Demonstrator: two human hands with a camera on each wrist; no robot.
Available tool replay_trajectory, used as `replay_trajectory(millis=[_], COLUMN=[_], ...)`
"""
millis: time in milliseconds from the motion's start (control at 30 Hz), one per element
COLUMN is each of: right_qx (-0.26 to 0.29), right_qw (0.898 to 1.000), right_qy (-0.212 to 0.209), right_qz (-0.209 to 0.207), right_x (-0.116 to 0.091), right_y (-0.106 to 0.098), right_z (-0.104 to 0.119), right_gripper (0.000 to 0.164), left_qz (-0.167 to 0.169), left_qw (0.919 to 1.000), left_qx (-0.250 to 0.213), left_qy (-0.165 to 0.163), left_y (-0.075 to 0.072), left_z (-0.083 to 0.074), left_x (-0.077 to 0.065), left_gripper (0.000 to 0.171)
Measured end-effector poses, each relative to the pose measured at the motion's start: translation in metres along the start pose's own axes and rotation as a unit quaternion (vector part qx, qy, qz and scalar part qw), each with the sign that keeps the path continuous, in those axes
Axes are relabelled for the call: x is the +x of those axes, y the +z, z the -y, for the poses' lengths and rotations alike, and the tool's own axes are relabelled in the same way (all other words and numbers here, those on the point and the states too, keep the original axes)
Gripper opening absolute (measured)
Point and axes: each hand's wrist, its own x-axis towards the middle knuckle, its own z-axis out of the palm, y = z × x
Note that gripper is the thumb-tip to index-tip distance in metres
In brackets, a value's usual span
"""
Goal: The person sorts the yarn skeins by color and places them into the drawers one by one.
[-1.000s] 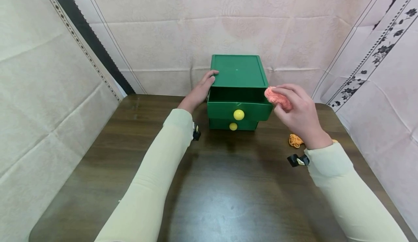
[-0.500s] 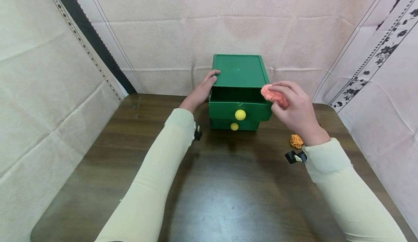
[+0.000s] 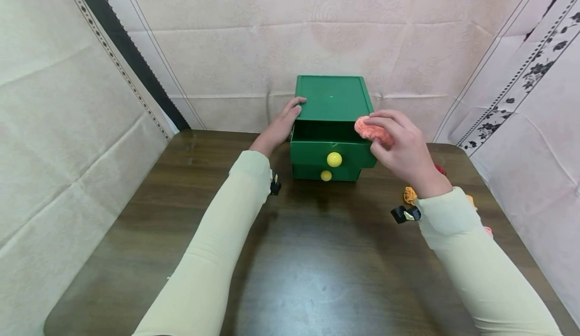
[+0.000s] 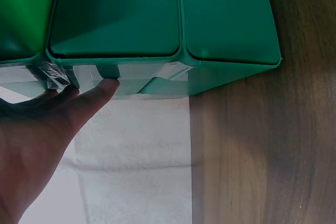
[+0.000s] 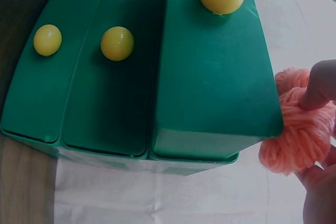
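A small green chest of drawers [image 3: 334, 96] with round yellow knobs stands at the back of the table, its top drawer [image 3: 333, 149] pulled out. My left hand [image 3: 280, 126] rests against the chest's left side, fingertips at the top edge; in the left wrist view the thumb [image 4: 107, 86] lies along the taped side. My right hand [image 3: 403, 147] pinches a coral-pink skein of yarn [image 3: 373, 130] between thumb and fingers, over the right edge of the open drawer. The right wrist view shows the skein [image 5: 299, 129] beside that drawer's front corner, and two lower drawers pushed in.
An orange skein of yarn [image 3: 410, 195] lies on the brown table [image 3: 299, 255] near my right wrist. Small bits of red [image 3: 440, 170] and pink [image 3: 488, 231] show past my right sleeve. Pale cloth [image 3: 335, 34] hangs close behind the chest and on both sides.
My right hand has moved a little left with the coral-pink skein, bringing it over the drawer's right edge. The left hand stays at the chest's side.
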Motion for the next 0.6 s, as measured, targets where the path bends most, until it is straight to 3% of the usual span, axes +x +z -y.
replay_trajectory(millis=[600], right_qx=[0.014], right_qw=[0.999], right_qy=[-0.010], right_qz=[0.030], right_x=[0.0098], right_y=[0.0083], right_z=[0.0028], right_gripper=[0.035], left_qz=[-0.002], left_qw=[1.0000], left_qx=[0.001], left_qy=[-0.002], left_y=[0.0000], left_z=[0.0023], left_x=[0.0021], left_gripper=[0.045])
